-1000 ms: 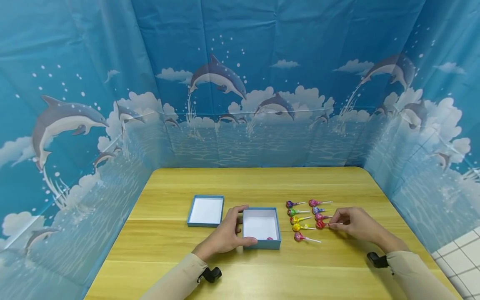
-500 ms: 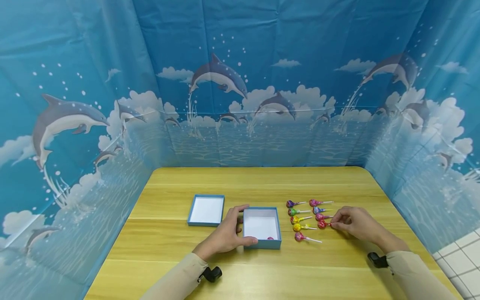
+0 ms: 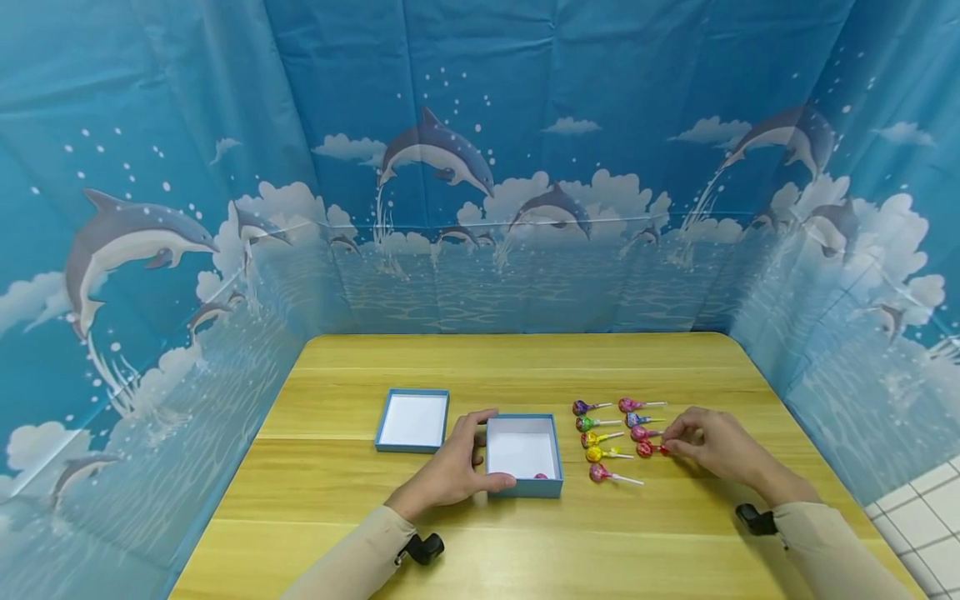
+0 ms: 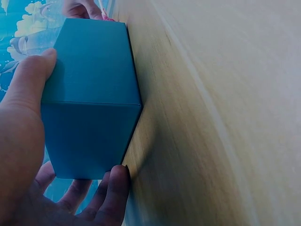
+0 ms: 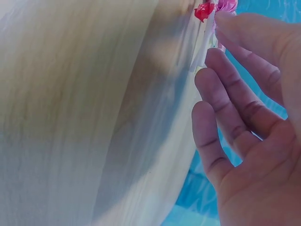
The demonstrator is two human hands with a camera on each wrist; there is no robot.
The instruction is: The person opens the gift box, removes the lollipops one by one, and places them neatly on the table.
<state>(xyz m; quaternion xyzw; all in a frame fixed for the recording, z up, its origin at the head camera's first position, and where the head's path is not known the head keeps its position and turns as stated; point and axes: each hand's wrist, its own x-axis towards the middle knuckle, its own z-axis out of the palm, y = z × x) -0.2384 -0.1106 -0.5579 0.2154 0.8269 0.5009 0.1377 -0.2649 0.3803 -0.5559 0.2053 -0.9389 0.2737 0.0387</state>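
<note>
My left hand point(image 3: 450, 471) grips the blue open box point(image 3: 523, 492) by its left side, thumb at the front wall and fingers round toward the back. The left wrist view shows the thumb along one blue face of the box point(image 4: 94, 66), with fingertips at another. Inside the white interior, a small pink lollipop head point(image 3: 541, 477) peeks over the front wall. At the right, my right hand point(image 3: 716, 446) pinches the red lollipop point(image 3: 644, 449) at its stick end with thumb and index finger. The other fingers of that hand are loosely bent in the right wrist view.
Two columns of lollipops lie between box and right hand, including a green one point(image 3: 586, 424), a yellow one point(image 3: 595, 454) and a pink one point(image 3: 597, 472). The box lid point(image 3: 412, 419) lies white side up at left. A dolphin-print curtain point(image 3: 480, 283) surrounds the wooden table point(image 3: 487, 367).
My right hand has risen slightly and shifted a touch to the right, with the red lollipop moving slightly the same way. The left hand and box stay in place.
</note>
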